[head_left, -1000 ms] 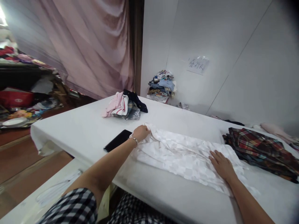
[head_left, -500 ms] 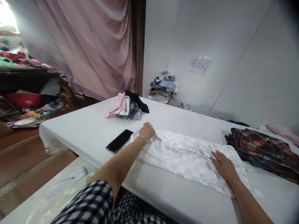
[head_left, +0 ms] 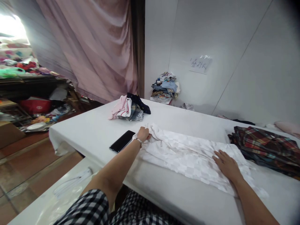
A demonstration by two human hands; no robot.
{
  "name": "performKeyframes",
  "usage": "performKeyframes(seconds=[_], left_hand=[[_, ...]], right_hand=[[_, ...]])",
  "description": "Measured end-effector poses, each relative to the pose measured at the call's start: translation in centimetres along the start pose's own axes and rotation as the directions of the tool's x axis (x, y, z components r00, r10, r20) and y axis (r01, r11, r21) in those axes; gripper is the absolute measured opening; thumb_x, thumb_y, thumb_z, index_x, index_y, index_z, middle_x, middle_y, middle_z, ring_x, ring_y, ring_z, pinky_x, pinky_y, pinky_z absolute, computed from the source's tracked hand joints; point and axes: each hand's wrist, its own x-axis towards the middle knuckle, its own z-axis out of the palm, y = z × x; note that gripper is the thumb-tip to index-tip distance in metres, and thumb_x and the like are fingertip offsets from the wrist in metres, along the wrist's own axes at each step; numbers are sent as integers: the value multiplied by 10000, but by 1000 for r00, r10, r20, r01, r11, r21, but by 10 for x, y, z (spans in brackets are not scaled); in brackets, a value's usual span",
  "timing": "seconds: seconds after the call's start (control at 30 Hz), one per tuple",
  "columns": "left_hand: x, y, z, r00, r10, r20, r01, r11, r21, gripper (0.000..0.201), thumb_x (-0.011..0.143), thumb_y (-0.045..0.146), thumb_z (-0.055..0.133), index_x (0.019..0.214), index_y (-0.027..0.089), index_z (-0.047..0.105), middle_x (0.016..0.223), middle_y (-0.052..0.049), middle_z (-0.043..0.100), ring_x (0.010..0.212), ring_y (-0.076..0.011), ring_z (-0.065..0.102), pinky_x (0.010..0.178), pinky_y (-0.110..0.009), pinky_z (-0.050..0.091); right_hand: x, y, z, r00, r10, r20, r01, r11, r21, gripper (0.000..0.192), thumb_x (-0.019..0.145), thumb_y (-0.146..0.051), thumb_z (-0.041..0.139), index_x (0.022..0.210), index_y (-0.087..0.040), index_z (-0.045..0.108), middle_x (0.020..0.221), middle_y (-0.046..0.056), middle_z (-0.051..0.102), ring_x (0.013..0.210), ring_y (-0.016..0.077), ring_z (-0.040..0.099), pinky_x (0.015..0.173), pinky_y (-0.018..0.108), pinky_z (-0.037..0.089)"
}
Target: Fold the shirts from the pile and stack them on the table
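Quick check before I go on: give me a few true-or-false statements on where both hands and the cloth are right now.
1. The left hand grips the white garment at its end. True.
2. The right hand lies flat on the garment. True.
3. The phone lies on top of the garment. False: it lies beside it on the table.
4. The plaid cloth is under the right hand. False: it lies apart, farther right.

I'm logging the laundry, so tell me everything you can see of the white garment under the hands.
The white garment is thin fabric with a faint checker weave. It lies spread and wrinkled on the white table. The left hand grips its bunched far end beside a black phone; the right hand presses flat on its other end.
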Motion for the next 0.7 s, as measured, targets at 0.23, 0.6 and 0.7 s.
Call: performKeyframes(seconds=[0.23, 0.6, 0.7], left_hand=[[-9, 18, -3, 1000, -1, -26, -2, 995, -95, 438, 972, 425, 428, 1306, 145, 470, 1000, -77, 671, 711, -132, 648, 642, -292, 545], [-65, 25, 11, 908, 411, 78, -417, 876, 241, 230, 856, 288, 548, 1029, 230, 688, 1069, -55, 723, 1001, -205, 646, 875, -293, 449], [-78, 12, -7, 898, 438, 54, -433, 851, 296, 246, 880, 303, 504, 1027, 248, 694, 1083, -36, 720, 988, -195, 646, 853, -283, 450]], right_hand=[[0, -2, -1, 1000, 23, 12, -23, 1000, 5, 574, 904, -557, 324, 1277, -238, 621, 1428, 100, 527, 1340, 310, 457, 1070, 553, 384], [0, -2, -2, 1000, 15, -6, -15, 1000, 21, 591, 896, -583, 306, 1247, -240, 638, 1408, 112, 546, 1325, 317, 474, 1045, 561, 403], [0, -1, -1, 1000, 2, -11, -2, 1000, 8, 582, 895, -571, 314, 1249, -236, 633, 1402, 114, 551, 1316, 320, 483, 1042, 564, 406]])
